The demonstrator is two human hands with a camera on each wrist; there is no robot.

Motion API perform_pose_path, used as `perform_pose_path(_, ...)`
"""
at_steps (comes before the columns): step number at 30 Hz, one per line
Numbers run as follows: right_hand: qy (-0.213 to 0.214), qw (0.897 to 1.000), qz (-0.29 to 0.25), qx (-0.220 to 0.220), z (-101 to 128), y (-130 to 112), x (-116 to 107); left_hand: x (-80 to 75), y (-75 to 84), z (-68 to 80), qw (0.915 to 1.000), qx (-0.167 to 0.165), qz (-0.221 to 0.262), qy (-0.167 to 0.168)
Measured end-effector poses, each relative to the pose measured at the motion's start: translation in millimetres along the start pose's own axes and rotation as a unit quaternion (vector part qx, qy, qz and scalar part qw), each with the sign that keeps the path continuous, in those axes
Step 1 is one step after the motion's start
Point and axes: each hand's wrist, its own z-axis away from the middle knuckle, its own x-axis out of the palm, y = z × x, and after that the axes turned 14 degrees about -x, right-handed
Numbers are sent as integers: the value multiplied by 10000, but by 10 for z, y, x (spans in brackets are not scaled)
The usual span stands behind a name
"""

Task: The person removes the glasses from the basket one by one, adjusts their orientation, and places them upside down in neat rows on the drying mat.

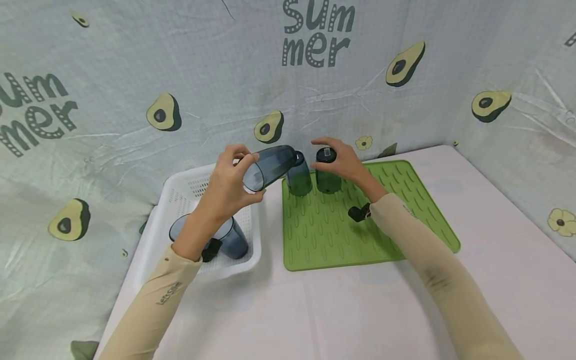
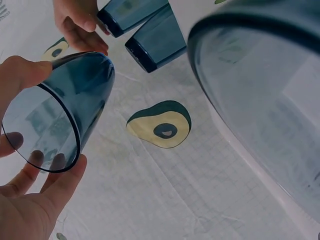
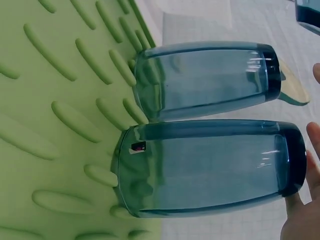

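My left hand [image 1: 224, 187] grips a blue-tinted drinking glass [image 1: 275, 162] near its rim, thumb on one side and fingers on the other. The glass is tilted, mouth toward the hand, base pointing right. Two similar glasses stand upside down on a green ridged mat [image 1: 315, 240]: a left glass [image 1: 299, 179] and a right glass [image 3: 215, 167]. Beside the right glass's base is my right hand [image 1: 344, 161], thumb and fingers spread apart; whether they touch it I cannot tell. In the left wrist view the held glass [image 2: 85, 95] shows its round open mouth.
A white perforated basket [image 1: 257, 245] stands at the left with more blue glasses [image 1: 234, 241] in it, partly hidden by my left forearm. The mat lies right of the basket on a pale table [image 1: 270, 310]. Behind hangs an avocado-print cloth [image 1: 216, 75].
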Motion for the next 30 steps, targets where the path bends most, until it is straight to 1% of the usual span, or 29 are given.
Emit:
perform_pose_path(6, 123, 9998, -157, -90, 2, -47, -23, 19, -12, 23, 9999, 64, -152, 33)
perform_pose_path(10, 240, 9984, -486, -184, 5, -99, -39, 30, -14, 38, 9997, 85, -211, 127)
perform_pose_path(13, 339, 9956, -792, -371, -4, -146, -42, 44, -24, 37, 9993, 135, -282, 214)
perform_pose_path(15, 374, 9917, -1101, -541, -18, -181, -35, 53, -36, 38, 9990, 185, -290, 275)
perform_pose_path(17, 355, 9853, -1501, -728, -36, -218, -29, 58, -50, 39, 9988, 239, -257, 331)
perform_pose_path(19, 296, 9767, -1944, -862, -54, -253, -18, 62, -61, 43, 9987, 275, -220, 380)
perform_pose_path(25, 65, 9443, -3137, -994, -84, -317, 24, 56, -61, 56, 9988, 238, -75, 420)
perform_pose_path(27, 6, 9332, -3447, -1016, -97, -322, 42, 52, -57, 61, 9989, 213, -10, 423)
perform_pose_path(30, -66, 9225, -3718, -1032, -118, -331, 65, 47, -50, 61, 9986, 219, 45, 479)
